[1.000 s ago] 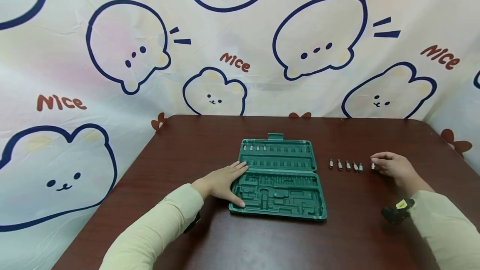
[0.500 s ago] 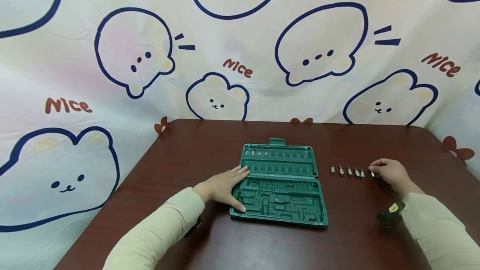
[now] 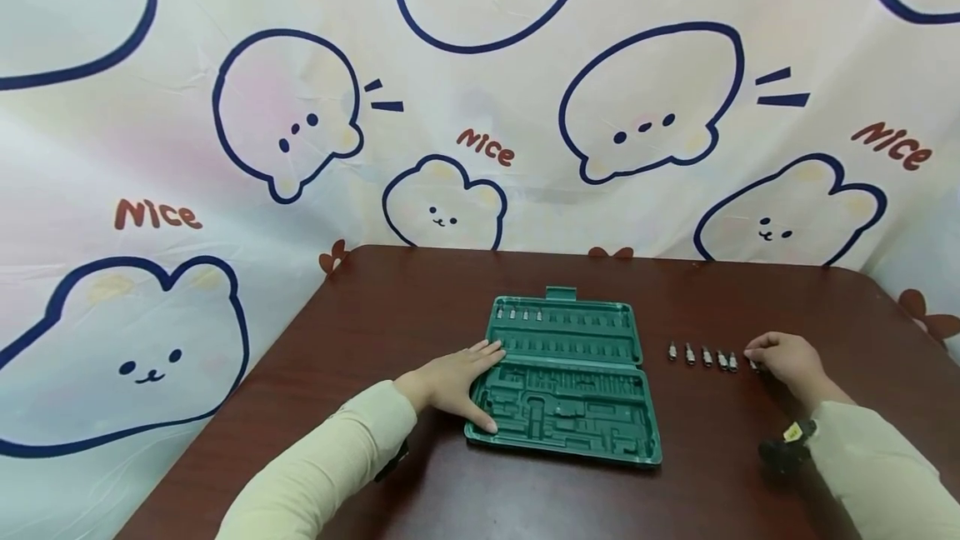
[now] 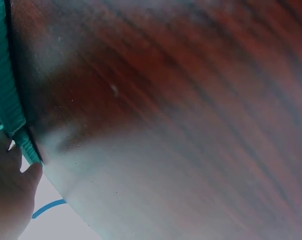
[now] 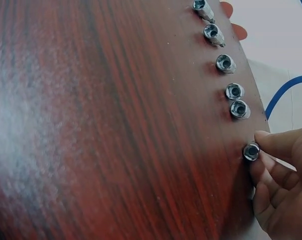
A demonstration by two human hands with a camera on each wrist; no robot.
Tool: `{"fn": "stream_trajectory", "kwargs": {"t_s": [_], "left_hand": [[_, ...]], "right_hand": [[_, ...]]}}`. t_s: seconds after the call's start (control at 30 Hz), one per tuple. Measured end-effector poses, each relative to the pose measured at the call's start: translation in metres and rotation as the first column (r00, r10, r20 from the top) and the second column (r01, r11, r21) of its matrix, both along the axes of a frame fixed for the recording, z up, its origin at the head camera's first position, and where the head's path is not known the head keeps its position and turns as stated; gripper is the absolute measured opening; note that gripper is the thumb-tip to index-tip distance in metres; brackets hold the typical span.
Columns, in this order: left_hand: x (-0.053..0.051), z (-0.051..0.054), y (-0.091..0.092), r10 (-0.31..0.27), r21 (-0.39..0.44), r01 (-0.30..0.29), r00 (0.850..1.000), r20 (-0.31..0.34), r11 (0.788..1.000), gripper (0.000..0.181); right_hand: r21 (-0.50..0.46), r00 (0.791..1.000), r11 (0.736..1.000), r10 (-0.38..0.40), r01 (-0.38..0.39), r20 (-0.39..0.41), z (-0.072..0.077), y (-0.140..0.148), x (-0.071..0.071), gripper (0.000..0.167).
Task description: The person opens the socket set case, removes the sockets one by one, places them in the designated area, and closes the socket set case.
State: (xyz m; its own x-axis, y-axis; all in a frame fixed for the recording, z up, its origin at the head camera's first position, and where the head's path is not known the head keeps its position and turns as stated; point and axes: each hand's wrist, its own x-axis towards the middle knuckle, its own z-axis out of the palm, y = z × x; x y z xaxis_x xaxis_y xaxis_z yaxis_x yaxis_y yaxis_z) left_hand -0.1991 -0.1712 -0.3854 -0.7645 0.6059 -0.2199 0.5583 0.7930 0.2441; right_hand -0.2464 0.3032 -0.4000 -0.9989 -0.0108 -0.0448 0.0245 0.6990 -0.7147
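An opened green plastic tool case (image 3: 566,407) lies on the table, its moulded slots facing up. My left hand (image 3: 453,382) rests on the case's left edge with fingers spread; in the left wrist view that hand (image 4: 11,190) shows beside the green rim. To the right, my right hand (image 3: 791,363) pinches a small metal socket bit (image 5: 251,151) between thumb and finger, low at the tabletop. Left of that hand, several similar socket bits (image 3: 707,357) lie in a row, hollow ends towards me. More small bits (image 3: 526,315) sit in the case's top row at its left.
The dark reddish-brown table (image 3: 570,502) reaches back to a cartoon-printed cloth (image 3: 525,215). Black wrist gear (image 3: 783,450) hangs below the right sleeve.
The head view has tilted up, so everything sits lower in the picture. My right hand stays around the socket bit, which appears to have come slightly nearer the row. The left hand keeps its place.
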Motion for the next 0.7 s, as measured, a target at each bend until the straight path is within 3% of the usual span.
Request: {"fn": "stream_trajectory", "kwargs": {"t_s": [0.3, 0.7], "left_hand": [[0.0001, -0.0003, -0.0003, 0.003, 0.012, -0.003, 1.000, -0.008, 1.000, 0.107], [0.0012, -0.0005, 0.0001, 0.006, 0.014, -0.006, 1.000, 0.004, 1.000, 0.106]], "right_hand": [[-0.028, 1.000, 1.000, -0.006, 0.006, -0.003, 0.0052, -0.0026, 0.0021, 0.021], [-0.076, 0.999, 0.996, -0.052, 0.053, 0.011, 0.0011, 0.0001, 0.0042, 0.025]]}}
